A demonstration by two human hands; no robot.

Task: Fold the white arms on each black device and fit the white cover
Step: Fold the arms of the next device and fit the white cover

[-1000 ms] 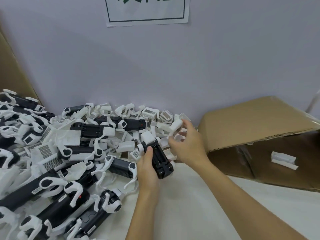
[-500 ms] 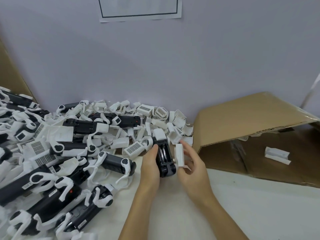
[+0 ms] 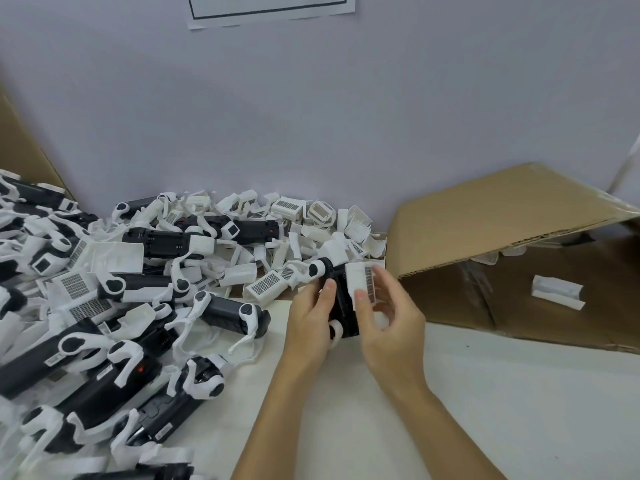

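Pale wall stood behind our white tabletop (image 3: 485,393), with a paper notice (image 3: 270,10) taped high on it. To our left lay a heap of black devices (image 3: 104,323) with their white arms splayed, and behind it a drift of loose white covers (image 3: 311,233), several bearing barcode labels. To our right an open cardboard box (image 3: 512,216) lay on its side, with one white part (image 3: 557,292) inside it.

We held one device (image 3: 341,303) above the tabletop, just in front of the heap. Our left hand (image 3: 311,320) wrapped it from the left, thumb laid along its black body. Our right hand (image 3: 388,317) pinched a cover (image 3: 362,284) between thumb and fingers and held it against the device's upper right side, barcode facing us. So each hand's grip was clamped, the left on the device, the right on the cover.

We judged the arms on this one folded, since white rounded ends sat tucked close at its top and bottom, though our fingers hid much of them. The step in hand was fitting the cover. Whether it was seated yet we could not tell; it looked slightly askew.

The next move, as we saw it, called for squaring the cover to the body and pressing it home while our left hand steadied the device.
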